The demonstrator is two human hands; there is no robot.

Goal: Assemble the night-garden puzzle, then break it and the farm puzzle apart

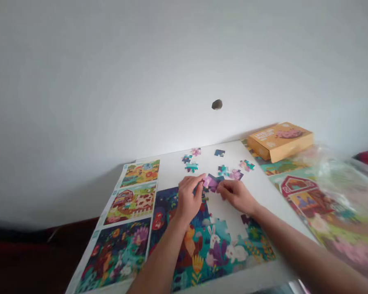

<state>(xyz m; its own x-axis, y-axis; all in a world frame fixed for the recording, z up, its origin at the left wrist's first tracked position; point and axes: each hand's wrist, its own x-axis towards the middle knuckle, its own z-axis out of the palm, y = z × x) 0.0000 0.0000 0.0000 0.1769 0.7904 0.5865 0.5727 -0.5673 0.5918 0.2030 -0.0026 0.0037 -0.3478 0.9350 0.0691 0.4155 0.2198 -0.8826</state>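
Observation:
Between my two hands is a pink-and-purple jigsaw puzzle piece (212,182), with a dark blue part beside it; I cannot tell whether these are one piece or two joined. My left hand (190,194) pinches the left side with thumb and forefinger. On the right side, my right hand (236,194) grips with curled fingers. Both hands are at the upper edge of a partly assembled jigsaw puzzle (196,261) showing rabbits, a fox and flowers on dark blue. A white gap runs through its upper right. My left forearm covers part of the picture.
Loose puzzle pieces lie beyond my hands, among them a teal piece (191,167) and a dark blue piece (220,153). A picture sheet (131,204) is at left. On the right are an orange box (280,141), a farm picture (313,204) and clear plastic (334,175). A wall (171,81) stands behind.

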